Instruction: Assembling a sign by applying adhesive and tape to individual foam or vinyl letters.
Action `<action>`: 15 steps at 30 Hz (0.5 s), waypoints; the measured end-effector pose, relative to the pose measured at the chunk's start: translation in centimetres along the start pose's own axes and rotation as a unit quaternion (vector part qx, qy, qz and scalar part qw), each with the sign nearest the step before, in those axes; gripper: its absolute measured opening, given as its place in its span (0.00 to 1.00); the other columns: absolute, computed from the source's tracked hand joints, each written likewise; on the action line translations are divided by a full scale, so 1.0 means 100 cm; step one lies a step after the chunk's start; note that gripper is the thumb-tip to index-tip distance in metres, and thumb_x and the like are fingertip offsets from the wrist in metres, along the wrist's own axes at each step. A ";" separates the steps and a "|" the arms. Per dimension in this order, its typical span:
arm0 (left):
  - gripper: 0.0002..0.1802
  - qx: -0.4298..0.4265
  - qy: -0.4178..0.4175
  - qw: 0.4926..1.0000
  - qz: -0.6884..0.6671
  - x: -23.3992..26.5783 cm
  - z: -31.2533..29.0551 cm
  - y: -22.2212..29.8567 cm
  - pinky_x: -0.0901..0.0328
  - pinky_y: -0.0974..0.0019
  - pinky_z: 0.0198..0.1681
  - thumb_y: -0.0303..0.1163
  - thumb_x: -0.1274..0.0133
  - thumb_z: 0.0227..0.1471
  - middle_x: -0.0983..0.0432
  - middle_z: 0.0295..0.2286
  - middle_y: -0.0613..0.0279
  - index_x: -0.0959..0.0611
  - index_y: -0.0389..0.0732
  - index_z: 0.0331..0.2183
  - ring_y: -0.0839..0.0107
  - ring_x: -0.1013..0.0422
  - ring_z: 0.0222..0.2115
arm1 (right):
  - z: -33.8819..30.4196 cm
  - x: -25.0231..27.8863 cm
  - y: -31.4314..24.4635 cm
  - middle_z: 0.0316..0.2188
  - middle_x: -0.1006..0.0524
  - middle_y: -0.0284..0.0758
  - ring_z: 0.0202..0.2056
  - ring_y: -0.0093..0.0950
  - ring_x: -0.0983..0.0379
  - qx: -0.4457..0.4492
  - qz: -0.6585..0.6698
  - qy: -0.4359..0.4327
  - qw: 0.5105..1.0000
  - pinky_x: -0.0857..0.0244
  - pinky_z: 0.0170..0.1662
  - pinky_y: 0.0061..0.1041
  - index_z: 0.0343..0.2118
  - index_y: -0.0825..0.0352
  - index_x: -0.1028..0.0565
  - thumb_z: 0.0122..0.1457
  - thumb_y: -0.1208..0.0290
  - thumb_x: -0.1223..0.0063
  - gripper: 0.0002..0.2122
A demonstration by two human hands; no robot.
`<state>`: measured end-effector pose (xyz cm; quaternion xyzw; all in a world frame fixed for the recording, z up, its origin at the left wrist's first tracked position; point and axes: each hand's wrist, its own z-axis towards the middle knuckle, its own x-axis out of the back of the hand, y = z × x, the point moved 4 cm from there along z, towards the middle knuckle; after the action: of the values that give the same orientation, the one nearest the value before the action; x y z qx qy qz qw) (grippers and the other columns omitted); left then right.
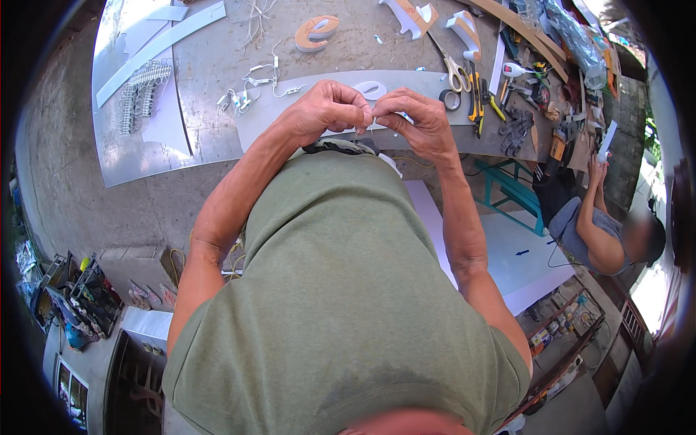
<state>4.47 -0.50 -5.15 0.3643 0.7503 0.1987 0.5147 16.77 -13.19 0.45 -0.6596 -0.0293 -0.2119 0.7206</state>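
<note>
Workshop: open-sided work area with a concrete floor; a long grey workbench runs across the top of the view, and every place below is given relative to it.
Second person: sits well off the bench's right end, one hand raised with a white strip; not the wearer's hand.
White strip: long pale sheet lying flat on the bench, directly under the wearer's hands.
Wired modules: loose string of small white pieces on the bench, left of the hands.
Tools: scissors and a tape roll on the bench, just right of the hands.
Left hand: above the bench's near edge, fingertips pinched narrow on a small white piece.
Right hand: touching the left, fingertips pinched on the same piece.
Small piece: held between both hands over the strip; too small to tell its kind.
Risk, drop: a slipping pinch would likely send it onto the cluttered bench or the floor.
Risk, snag: the trailing wires nearby could catch a wrist and drag modules off the edge.
</note>
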 end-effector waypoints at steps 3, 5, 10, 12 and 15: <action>0.07 -0.008 0.000 1.000 0.003 0.001 0.000 0.000 0.51 0.78 0.20 0.30 0.35 0.45 0.22 0.20 0.64 0.14 0.37 0.27 0.84 0.38 0.18 | 0.002 0.000 0.000 0.33 0.19 0.33 0.37 0.27 0.22 0.007 0.000 0.001 1.000 0.28 0.39 0.26 0.36 0.67 0.20 0.53 0.81 0.37 0.07; 0.07 -0.005 -0.005 1.000 0.006 0.001 0.000 -0.001 0.50 0.78 0.20 0.29 0.35 0.45 0.22 0.20 0.64 0.14 0.38 0.28 0.84 0.38 0.18 | 0.002 0.000 0.000 0.32 0.19 0.33 0.36 0.28 0.21 0.011 0.000 0.002 1.000 0.27 0.37 0.26 0.36 0.66 0.19 0.53 0.80 0.36 0.07; 0.06 -0.017 -0.007 1.000 0.013 0.000 0.001 0.003 0.50 0.76 0.21 0.29 0.36 0.49 0.22 0.22 0.64 0.14 0.37 0.30 0.85 0.40 0.18 | 0.000 0.001 0.004 0.31 0.20 0.33 0.33 0.23 0.23 -0.015 0.011 0.020 1.000 0.29 0.35 0.24 0.36 0.68 0.20 0.54 0.80 0.36 0.07; 0.06 -0.020 0.000 1.000 0.012 0.001 0.001 0.003 0.50 0.76 0.21 0.29 0.36 0.49 0.21 0.22 0.64 0.14 0.37 0.31 0.85 0.40 0.18 | -0.002 0.001 0.007 0.30 0.20 0.33 0.32 0.22 0.24 -0.037 0.009 0.035 0.999 0.29 0.34 0.24 0.36 0.68 0.20 0.55 0.80 0.37 0.06; 0.07 -0.045 0.032 0.998 0.030 0.004 0.001 0.004 0.50 0.76 0.21 0.28 0.35 0.48 0.20 0.24 0.63 0.14 0.37 0.32 0.85 0.41 0.18 | -0.005 -0.001 0.008 0.30 0.20 0.33 0.31 0.21 0.24 -0.066 0.028 0.049 0.996 0.29 0.33 0.24 0.36 0.68 0.21 0.55 0.80 0.37 0.06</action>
<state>4.63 0.06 -5.20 0.3566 0.7454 0.2596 0.4999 16.83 -13.56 -0.39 -0.6949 0.0384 -0.2251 0.6819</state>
